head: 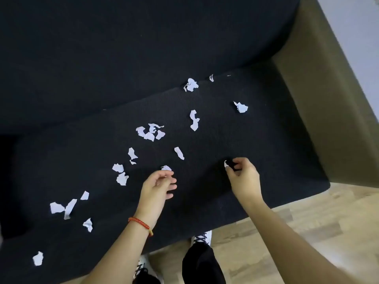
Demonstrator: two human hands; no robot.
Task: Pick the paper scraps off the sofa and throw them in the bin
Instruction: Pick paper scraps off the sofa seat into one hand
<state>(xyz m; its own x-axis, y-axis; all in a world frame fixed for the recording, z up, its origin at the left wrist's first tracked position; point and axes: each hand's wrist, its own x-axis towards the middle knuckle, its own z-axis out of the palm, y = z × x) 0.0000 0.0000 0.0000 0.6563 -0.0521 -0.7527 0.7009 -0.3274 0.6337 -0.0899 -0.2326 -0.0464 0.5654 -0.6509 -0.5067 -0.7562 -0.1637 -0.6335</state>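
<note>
Several white paper scraps lie scattered over the black sofa seat [266, 144]: a cluster [149, 132] in the middle, others at the back [191, 85] and at the left [61, 208]. My right hand [243, 177] pinches a small white scrap [226, 164] between thumb and fingertips, low over the seat. My left hand [158, 186] hovers with fingers spread and curled, its fingertips right at another scrap [166, 168]; I cannot tell whether they touch it. No bin is in view.
The sofa's tan armrest [328, 103] rises at the right, the dark backrest [143, 48] beyond the seat. Wooden floor [307, 232] runs along the sofa's front edge, where my shoes [202, 237] and dark trouser legs stand. A red bracelet [140, 223] circles my left wrist.
</note>
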